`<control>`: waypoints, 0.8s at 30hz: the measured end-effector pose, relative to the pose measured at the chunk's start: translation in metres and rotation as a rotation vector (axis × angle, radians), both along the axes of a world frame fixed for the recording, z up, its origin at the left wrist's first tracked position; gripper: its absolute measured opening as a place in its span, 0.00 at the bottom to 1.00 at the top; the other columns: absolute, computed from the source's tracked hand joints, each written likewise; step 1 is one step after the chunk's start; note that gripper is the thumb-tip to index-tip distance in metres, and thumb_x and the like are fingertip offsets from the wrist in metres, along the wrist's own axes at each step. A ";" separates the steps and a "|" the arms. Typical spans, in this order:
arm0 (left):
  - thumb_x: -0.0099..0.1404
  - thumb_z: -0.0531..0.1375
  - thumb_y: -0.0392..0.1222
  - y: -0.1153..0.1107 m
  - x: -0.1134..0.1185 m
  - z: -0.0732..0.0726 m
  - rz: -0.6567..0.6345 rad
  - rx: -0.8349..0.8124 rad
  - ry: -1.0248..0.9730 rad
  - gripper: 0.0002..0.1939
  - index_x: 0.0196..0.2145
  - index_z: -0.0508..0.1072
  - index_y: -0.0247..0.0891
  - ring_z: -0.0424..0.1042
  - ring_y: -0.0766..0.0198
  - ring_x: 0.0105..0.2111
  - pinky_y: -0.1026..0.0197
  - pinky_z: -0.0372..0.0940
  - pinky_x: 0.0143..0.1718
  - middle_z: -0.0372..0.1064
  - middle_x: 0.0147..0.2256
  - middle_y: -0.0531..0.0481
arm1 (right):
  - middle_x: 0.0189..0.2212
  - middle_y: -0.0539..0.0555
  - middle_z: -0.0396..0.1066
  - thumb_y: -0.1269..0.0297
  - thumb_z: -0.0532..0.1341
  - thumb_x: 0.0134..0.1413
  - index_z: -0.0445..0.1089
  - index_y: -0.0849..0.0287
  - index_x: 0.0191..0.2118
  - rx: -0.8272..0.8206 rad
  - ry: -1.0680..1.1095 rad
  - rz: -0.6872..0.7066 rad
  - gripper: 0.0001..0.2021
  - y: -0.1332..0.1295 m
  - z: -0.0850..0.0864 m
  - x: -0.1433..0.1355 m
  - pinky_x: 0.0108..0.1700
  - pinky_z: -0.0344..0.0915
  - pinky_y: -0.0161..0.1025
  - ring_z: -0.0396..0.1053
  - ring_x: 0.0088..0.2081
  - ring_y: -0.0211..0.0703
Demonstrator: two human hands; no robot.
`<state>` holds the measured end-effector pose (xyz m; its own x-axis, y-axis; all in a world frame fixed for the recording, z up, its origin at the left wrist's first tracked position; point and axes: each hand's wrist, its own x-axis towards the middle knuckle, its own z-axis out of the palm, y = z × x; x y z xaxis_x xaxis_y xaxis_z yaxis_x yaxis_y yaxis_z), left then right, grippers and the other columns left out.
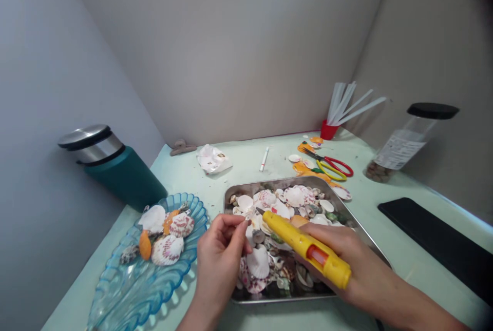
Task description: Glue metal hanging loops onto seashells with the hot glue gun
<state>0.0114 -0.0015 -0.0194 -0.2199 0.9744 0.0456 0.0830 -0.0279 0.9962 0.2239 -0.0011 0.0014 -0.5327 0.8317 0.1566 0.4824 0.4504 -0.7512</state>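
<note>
Over the left part of a metal tray (285,300) full of shells, my left hand (223,249) pinches something small and whitish at its fingertips, too small to make out. My right hand (342,249) is wrapped round a yellow tool (304,244) with a dark pointed tip and a red part inside. The tip points left, close to the left fingertips but apart from them. Beneath both hands lie white, purple-spotted and orange shells (259,263).
A blue glass dish (134,290) with shells and a teal bottle (127,177) are at left. Behind the tray lie a crumpled packet (212,159), a white marker (264,159) and scissors (327,162). A red cup of sticks (328,130), jar (400,149) and black object (439,236) are right.
</note>
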 end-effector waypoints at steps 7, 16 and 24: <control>0.60 0.62 0.45 0.000 -0.001 0.000 -0.029 0.015 0.044 0.09 0.32 0.71 0.35 0.66 0.70 0.18 0.69 0.61 0.22 0.67 0.17 0.56 | 0.25 0.49 0.68 0.66 0.55 0.57 0.64 0.58 0.29 0.030 -0.038 0.068 0.06 0.001 0.001 -0.001 0.28 0.58 0.34 0.63 0.25 0.38; 0.59 0.62 0.45 0.000 -0.001 0.002 -0.009 -0.013 0.000 0.10 0.32 0.71 0.35 0.65 0.70 0.17 0.70 0.60 0.20 0.65 0.15 0.57 | 0.26 0.50 0.69 0.66 0.55 0.57 0.65 0.58 0.31 0.031 -0.055 0.052 0.05 0.000 0.001 0.000 0.29 0.58 0.34 0.64 0.26 0.39; 0.58 0.63 0.46 0.000 0.001 0.003 0.000 -0.024 -0.033 0.11 0.32 0.70 0.35 0.65 0.71 0.16 0.71 0.60 0.20 0.65 0.14 0.58 | 0.25 0.50 0.69 0.65 0.53 0.59 0.65 0.58 0.30 0.047 -0.070 0.032 0.08 0.000 -0.003 0.001 0.28 0.58 0.34 0.64 0.25 0.38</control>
<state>0.0127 -0.0012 -0.0163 -0.2213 0.9751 0.0149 0.0496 -0.0040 0.9988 0.2247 -0.0008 -0.0014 -0.5700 0.8066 0.1566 0.5175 0.5005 -0.6941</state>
